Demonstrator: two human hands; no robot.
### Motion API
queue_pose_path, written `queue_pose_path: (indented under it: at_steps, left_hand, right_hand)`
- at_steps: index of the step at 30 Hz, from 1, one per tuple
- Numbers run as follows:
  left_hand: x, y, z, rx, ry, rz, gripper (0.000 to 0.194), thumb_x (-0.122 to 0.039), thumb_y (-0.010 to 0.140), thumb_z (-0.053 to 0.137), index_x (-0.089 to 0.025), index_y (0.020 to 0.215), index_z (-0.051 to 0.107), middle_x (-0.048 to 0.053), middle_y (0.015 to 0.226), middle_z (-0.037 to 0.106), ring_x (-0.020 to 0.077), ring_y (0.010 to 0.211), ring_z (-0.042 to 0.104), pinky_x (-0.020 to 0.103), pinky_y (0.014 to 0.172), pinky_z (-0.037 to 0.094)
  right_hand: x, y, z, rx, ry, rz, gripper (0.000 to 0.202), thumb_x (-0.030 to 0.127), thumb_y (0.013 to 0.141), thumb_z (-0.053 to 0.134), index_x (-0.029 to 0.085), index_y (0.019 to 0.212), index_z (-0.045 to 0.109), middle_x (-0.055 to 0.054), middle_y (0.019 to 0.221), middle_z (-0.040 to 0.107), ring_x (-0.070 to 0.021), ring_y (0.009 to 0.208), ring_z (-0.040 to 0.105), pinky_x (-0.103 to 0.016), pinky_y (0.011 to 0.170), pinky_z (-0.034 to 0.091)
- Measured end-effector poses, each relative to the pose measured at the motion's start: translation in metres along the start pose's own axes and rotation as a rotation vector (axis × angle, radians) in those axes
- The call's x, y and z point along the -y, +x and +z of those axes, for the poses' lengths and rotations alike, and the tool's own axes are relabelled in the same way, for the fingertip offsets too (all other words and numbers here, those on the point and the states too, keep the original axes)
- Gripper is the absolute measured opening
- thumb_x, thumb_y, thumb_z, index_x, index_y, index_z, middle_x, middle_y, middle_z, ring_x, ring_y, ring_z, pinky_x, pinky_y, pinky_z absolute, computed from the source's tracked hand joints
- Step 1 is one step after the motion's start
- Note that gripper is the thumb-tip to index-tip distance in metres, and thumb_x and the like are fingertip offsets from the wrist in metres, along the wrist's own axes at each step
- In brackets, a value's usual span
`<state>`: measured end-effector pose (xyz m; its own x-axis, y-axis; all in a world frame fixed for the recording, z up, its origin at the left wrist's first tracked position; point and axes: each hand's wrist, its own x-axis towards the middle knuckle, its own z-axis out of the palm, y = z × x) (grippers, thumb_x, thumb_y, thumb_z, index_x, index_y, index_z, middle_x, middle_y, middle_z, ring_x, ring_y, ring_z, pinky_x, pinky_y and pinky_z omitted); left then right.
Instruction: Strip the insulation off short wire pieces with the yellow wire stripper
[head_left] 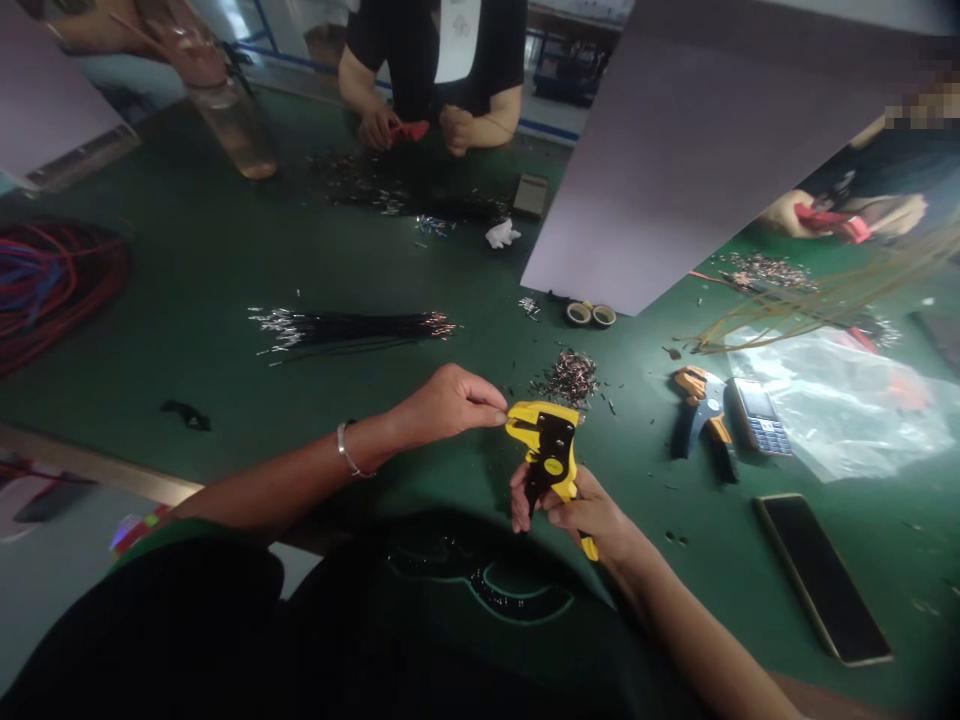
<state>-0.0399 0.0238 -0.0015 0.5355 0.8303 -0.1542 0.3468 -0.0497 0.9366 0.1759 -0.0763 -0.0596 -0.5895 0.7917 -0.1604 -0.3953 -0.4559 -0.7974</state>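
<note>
My right hand (pixel 592 508) is wrapped round the handles of a yellow and black wire stripper (pixel 553 445), its jaws pointing left. My left hand (pixel 450 405) is closed in a pinch right at those jaws; what lies between the fingertips is too small to make out. Behind the stripper is a heap of small cut scraps (pixel 571 376). Up and to the left of my left hand lies a bundle of black wires (pixel 352 328), with silvery tips at the left end and coppery tips at the right.
Right of me lie another wire stripper (pixel 705 415), a keypad phone (pixel 759 415), a smartphone (pixel 825 580) and a plastic bag (pixel 862 400). Tape rolls (pixel 591 314) sit by a pale upright panel (pixel 660 150). Red and blue wire coils (pixel 52 280) lie left. Co-workers' hands (pixel 420 130) hold red tools.
</note>
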Motion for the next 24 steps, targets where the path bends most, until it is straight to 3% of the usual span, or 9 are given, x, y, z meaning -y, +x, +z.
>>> queue_pose_path:
  at_steps: [5, 17, 24]
  left_hand:
    - [0.0022, 0.0017, -0.0003, 0.027, -0.005, 0.002, 0.014, -0.024, 0.07, 0.065, -0.015, 0.073, 0.075, -0.002, 0.058, 0.063, 0.0072, 0.054, 0.047, 0.02, 0.052, 0.035]
    - [0.0047, 0.003, -0.0002, 0.021, 0.005, 0.023, 0.012, -0.022, 0.07, 0.067, -0.017, 0.077, 0.076, 0.002, 0.071, 0.07, 0.0097, 0.063, 0.058, 0.021, 0.059, 0.044]
    - [0.0034, 0.0032, 0.0035, 0.05, -0.201, -0.155, 0.016, -0.022, 0.07, 0.067, -0.012, 0.079, 0.075, -0.003, 0.047, 0.056, 0.0059, 0.041, 0.045, 0.02, 0.044, 0.038]
  right_hand:
    - [-0.0011, 0.0, -0.0012, -0.029, -0.006, 0.01, 0.036, 0.014, 0.065, 0.067, 0.011, 0.1, 0.065, -0.006, 0.074, 0.065, -0.0197, 0.066, 0.061, -0.037, 0.066, 0.05]
    - [-0.0009, -0.0015, -0.0003, -0.016, 0.026, 0.012, 0.028, 0.017, 0.068, 0.069, 0.011, 0.095, 0.066, -0.004, 0.069, 0.062, -0.0163, 0.059, 0.057, -0.035, 0.061, 0.051]
    - [-0.0006, 0.0, -0.0018, -0.008, 0.076, -0.001, 0.03, 0.018, 0.066, 0.071, 0.011, 0.095, 0.066, -0.004, 0.071, 0.063, -0.0169, 0.06, 0.058, -0.037, 0.062, 0.052]
